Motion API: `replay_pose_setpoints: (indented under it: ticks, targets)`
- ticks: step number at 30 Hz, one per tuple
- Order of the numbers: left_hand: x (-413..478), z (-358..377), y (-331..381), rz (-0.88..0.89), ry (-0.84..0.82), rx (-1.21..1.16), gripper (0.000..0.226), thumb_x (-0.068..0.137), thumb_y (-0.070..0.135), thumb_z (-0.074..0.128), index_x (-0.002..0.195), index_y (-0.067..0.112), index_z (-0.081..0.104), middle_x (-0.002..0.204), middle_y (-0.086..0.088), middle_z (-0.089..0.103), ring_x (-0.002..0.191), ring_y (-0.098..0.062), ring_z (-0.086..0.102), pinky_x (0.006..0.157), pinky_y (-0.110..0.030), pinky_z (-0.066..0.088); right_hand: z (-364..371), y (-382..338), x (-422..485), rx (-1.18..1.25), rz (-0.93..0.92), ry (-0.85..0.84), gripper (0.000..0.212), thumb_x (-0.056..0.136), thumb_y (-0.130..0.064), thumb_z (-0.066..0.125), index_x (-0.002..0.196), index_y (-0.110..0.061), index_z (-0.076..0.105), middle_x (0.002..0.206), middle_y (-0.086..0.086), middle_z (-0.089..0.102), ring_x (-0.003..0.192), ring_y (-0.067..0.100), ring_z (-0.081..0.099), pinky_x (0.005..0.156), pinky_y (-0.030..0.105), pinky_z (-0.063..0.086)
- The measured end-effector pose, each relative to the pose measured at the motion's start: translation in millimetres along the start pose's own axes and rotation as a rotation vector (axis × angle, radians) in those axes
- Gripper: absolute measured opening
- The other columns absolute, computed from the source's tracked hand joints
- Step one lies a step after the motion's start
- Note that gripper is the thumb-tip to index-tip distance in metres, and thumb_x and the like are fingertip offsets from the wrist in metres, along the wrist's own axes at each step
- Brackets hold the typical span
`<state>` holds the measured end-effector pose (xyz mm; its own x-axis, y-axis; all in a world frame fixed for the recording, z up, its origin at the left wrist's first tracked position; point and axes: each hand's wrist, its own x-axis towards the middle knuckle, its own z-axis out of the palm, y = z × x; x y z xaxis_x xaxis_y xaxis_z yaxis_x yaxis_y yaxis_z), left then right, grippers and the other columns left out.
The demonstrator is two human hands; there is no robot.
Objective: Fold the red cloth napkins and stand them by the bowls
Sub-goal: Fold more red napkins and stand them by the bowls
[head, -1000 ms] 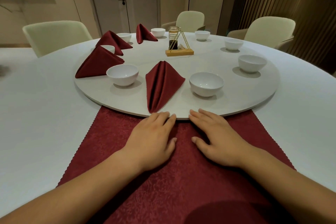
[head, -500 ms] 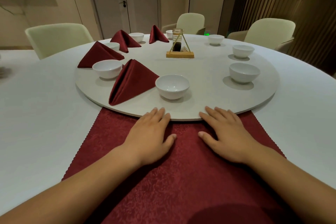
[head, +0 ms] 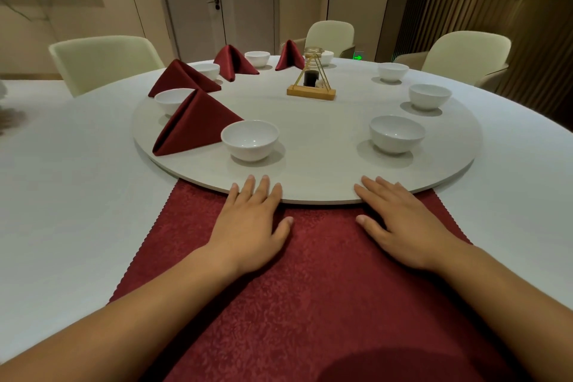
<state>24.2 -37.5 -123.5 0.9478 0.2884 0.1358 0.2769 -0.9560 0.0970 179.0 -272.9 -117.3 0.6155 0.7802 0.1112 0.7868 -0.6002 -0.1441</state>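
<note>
Fingers [head: 262,192] of the left grip [head: 251,226] lie straight and spread, palm down, holding nothing. Their tips reach onto the near rim of the turntable [head: 310,192], and the heel of the hand rests on the flat napkin [head: 310,288]. The right grip [head: 403,226] lies the same way, wide and empty. Its palm presses the flat napkin, its fingertips are on the rim and its thumb points inward. The two are apart, with bare red cloth between them.

The flat napkin is spread unfolded on the white worktop [head: 62,180] in front of the person. Its far edge is tucked under the turntable and both forearms lie across it.

On the turntable, the near bowl [head: 249,139] stands just beyond the left grip, with a folded napkin [head: 195,124] standing as a tent just beside it on its left. Behind that are a second bowl [head: 172,99] and three more folded napkins [head: 183,77] [head: 234,60] [head: 290,54], each close to a bowl along the left and far edge. On the right side three bowls [head: 397,133] [head: 429,96] [head: 393,71] stand with no napkin by them. A wooden stand [head: 311,93] with a wire frame and a dark bottle sits near the middle.

Three pale chairs [head: 105,59] [head: 331,36] [head: 465,53] ring the far side of the worktop.
</note>
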Motion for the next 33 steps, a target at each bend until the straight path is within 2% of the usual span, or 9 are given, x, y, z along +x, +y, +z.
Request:
replay_pose_setpoints:
  ticks: [9, 22, 24, 27, 29, 30, 32, 33]
  targets:
    - [-3.5, -0.4, -22.8, -0.032, 0.001, 0.001, 0.074, 0.102, 0.058, 0.031, 0.162, 0.019, 0.012, 0.170, -0.010, 0.004, 0.156, -0.029, -0.006, 0.127, -0.045, -0.003, 8.8, -18.6, 6.6, -0.012, -0.041, -0.042, 0.068, 0.101, -0.057, 0.029, 0.160, -0.035, 0.001, 0.167, -0.013, -0.007, 0.153, 0.007, -0.013, 0.124, 0.030, -0.009]
    - [-2.7, 1.3, -25.9, -0.021, 0.007, 0.004, 0.073, 0.101, 0.057, 0.034, 0.160, 0.018, 0.015, 0.169, -0.012, 0.008, 0.156, -0.031, -0.002, 0.127, -0.046, -0.002, 8.4, -25.2, 5.7, -0.028, -0.042, -0.054, 0.073, 0.101, -0.058, 0.032, 0.160, -0.030, -0.002, 0.167, -0.009, -0.010, 0.152, 0.009, -0.016, 0.124, 0.032, -0.010]
    - [-2.5, 0.4, -27.8, -0.025, 0.002, -0.033, 0.073, 0.101, 0.058, 0.034, 0.161, 0.019, 0.016, 0.170, -0.011, 0.006, 0.156, -0.029, -0.005, 0.127, -0.045, -0.004, 4.5, -24.6, 2.5, 0.033, -0.077, -0.035, 0.075, 0.100, -0.056, 0.041, 0.161, -0.028, 0.008, 0.168, -0.007, -0.004, 0.154, 0.010, -0.009, 0.125, 0.030, -0.006]
    - [-9.6, -2.7, -30.8, -0.033, -0.009, -0.098, 0.077, 0.098, 0.063, 0.031, 0.161, 0.021, 0.017, 0.169, -0.011, 0.007, 0.156, -0.028, -0.007, 0.126, -0.043, -0.006, -8.8, -24.2, -19.1, 0.175, -0.086, 0.055, 0.060, 0.093, -0.046, 0.062, 0.147, -0.028, 0.045, 0.162, -0.006, 0.028, 0.150, 0.011, 0.022, 0.121, 0.023, 0.015]
    - [-23.6, -7.0, -25.8, -0.004, 0.027, -0.110, 0.080, 0.092, 0.063, 0.032, 0.159, 0.022, 0.024, 0.167, -0.013, 0.017, 0.156, -0.029, 0.005, 0.127, -0.042, 0.004, -16.8, -23.3, -42.1, 0.225, -0.103, 0.082, 0.036, 0.088, -0.043, 0.068, 0.123, -0.032, 0.064, 0.139, -0.014, 0.053, 0.131, 0.006, 0.045, 0.112, 0.023, 0.035]
    - [-33.8, -10.3, -19.4, 0.032, 0.050, -0.122, 0.079, 0.090, 0.064, 0.032, 0.157, 0.022, 0.031, 0.164, -0.011, 0.026, 0.154, -0.029, 0.017, 0.126, -0.041, 0.013, -20.6, -24.5, -55.2, 0.250, -0.107, 0.072, 0.024, 0.087, -0.042, 0.070, 0.110, -0.036, 0.067, 0.123, -0.019, 0.059, 0.118, 0.002, 0.053, 0.104, 0.024, 0.043]
    - [-59.7, -19.7, -0.1, 0.115, 0.066, -0.150, 0.074, 0.087, 0.066, 0.031, 0.146, 0.024, 0.048, 0.152, -0.003, 0.044, 0.143, -0.024, 0.038, 0.119, -0.040, 0.030, -28.0, -28.3, -82.4, 0.298, -0.090, 0.032, 0.009, 0.084, -0.040, 0.074, 0.092, -0.038, 0.069, 0.098, -0.019, 0.063, 0.095, 0.002, 0.060, 0.084, 0.023, 0.049]
    - [-74.0, -24.0, 10.7, 0.146, 0.044, -0.152, 0.072, 0.087, 0.068, 0.029, 0.142, 0.026, 0.052, 0.148, 0.001, 0.047, 0.140, -0.021, 0.041, 0.117, -0.039, 0.032, -31.3, -30.9, -96.2, 0.332, -0.077, -0.001, 0.009, 0.083, -0.038, 0.077, 0.086, -0.039, 0.069, 0.092, -0.017, 0.063, 0.088, 0.005, 0.062, 0.077, 0.020, 0.049]
